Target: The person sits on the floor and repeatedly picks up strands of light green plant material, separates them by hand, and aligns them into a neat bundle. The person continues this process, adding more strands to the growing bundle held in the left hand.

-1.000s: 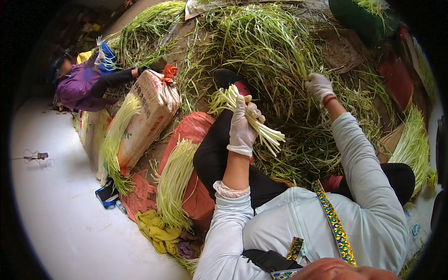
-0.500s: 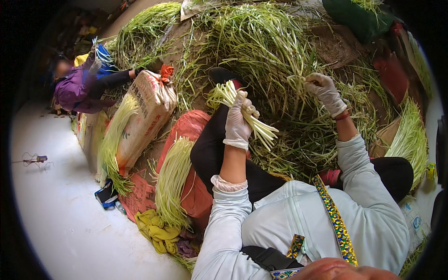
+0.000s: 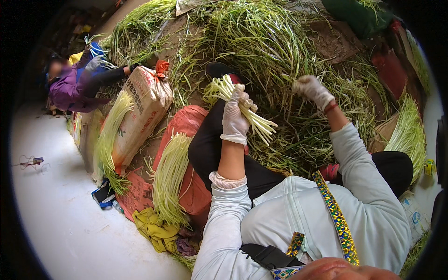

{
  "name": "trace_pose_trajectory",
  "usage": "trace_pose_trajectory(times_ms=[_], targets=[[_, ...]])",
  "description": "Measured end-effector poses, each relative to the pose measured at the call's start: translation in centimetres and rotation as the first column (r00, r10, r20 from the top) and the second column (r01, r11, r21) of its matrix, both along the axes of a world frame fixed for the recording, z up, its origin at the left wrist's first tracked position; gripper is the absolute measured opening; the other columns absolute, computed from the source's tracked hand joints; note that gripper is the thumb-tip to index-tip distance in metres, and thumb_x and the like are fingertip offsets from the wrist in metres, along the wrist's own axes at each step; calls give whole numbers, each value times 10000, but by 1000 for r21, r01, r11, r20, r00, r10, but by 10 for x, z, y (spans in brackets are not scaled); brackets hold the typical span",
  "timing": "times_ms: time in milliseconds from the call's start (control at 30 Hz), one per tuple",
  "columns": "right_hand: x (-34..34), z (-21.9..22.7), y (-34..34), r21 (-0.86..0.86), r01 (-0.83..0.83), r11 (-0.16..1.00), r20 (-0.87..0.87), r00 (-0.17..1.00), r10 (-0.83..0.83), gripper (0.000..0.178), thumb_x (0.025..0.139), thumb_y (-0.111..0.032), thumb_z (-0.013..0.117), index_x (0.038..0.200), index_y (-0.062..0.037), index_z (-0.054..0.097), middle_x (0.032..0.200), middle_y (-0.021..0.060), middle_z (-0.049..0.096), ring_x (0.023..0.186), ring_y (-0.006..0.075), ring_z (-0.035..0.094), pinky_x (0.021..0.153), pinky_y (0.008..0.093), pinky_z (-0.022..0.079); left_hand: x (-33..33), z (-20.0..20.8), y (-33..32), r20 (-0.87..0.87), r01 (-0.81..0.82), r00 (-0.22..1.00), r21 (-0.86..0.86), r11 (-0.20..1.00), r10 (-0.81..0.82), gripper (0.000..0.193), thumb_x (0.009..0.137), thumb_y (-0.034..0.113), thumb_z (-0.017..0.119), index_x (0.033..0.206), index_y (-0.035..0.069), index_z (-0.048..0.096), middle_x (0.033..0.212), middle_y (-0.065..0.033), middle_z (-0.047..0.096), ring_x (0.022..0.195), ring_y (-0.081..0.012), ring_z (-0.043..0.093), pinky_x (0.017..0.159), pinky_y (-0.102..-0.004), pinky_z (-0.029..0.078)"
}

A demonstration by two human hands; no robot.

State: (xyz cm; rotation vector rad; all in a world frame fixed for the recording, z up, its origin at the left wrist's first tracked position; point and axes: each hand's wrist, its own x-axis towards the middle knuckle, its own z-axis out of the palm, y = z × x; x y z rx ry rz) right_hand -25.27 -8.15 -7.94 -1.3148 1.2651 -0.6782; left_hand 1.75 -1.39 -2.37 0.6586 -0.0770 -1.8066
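Note:
My left hand, in a thin white glove, is closed round a bunch of chive-like stalks. Their white ends stick out at the lower right, and paler green tips show past the thumb side. My right hand, gloved too, hovers over the big heap of loose green stalks. Its fingers are curled in and slightly blurred; whatever they may pinch is too small to make out. The two hands are well apart, and the left one is above my dark-trousered knee.
Bundles of pale stalks lie over a red sack and a large printed sack at left. Another bundle rests at right. A person in purple sits far left, holding stalks. A yellow-green cloth lies near the sacks.
My right hand has moved left a little, its fingers now more curled and blurred. My left hand keeps its grip on the bunch, almost unmoved. The person in purple has lowered one hand slightly.

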Motion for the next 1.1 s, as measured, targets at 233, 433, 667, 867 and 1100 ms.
trace_pose_trajectory(times_ms=[233, 433, 667, 867, 1100], targets=[[7, -51, -54, 91, 306, 948, -450, 861, -235, 487, 723, -379, 730, 979, 26, 644, 908, 144, 658, 838, 241, 612, 785, 331, 453, -6, 6, 2, 86, -7, 996, 8, 1000, 7, 139, 804, 222, 680, 832, 178, 551, 572, 73, 464, 492, -75, 469, 513, -279, 428], [7, 17, -8, -62, 298, 953, 349, 901, -259, 163, 828, -126, 655, 956, -29, 630, 791, 17, 643, 665, 69, 570, 551, 193, 452, -7, 11, 6, 178, 21, 984, -55, 998, -10, 189, 789, 245, 702, 848, 171, 538, 580, 65, 468, 495, -80, 473, 506, -276, 431], [46, 69, 40, -319, -98, 943, 119, 983, 143, 165, 784, -94, 695, 887, 13, 623, 760, -1, 602, 685, 67, 514, 621, 233, 453, -20, 16, 9, 375, 42, 927, -138, 989, 13, 169, 778, 139, 709, 860, 110, 564, 637, 23, 525, 486, -91, 517, 454, -249, 461], [64, 56, 64, -463, -365, 808, -159, 931, 330, 189, 780, -115, 701, 897, 13, 627, 735, -10, 602, 670, 100, 543, 604, 248, 456, -31, 7, 8, 697, 125, 717, -112, 986, -12, 155, 741, 20, 680, 849, 59, 575, 683, -22, 580, 503, -100, 522, 447, -226, 434], [78, 52, 68, 166, 5, 986, 452, 889, -81, 183, 787, -188, 705, 857, -35, 635, 679, -19, 595, 511, 53, 486, 455, 192, 375, -34, -1, 9, 627, 92, 779, -126, 988, 8, 138, 753, -25, 625, 841, 50, 549, 689, -38, 573, 502, -97, 520, 433, -210, 432]])
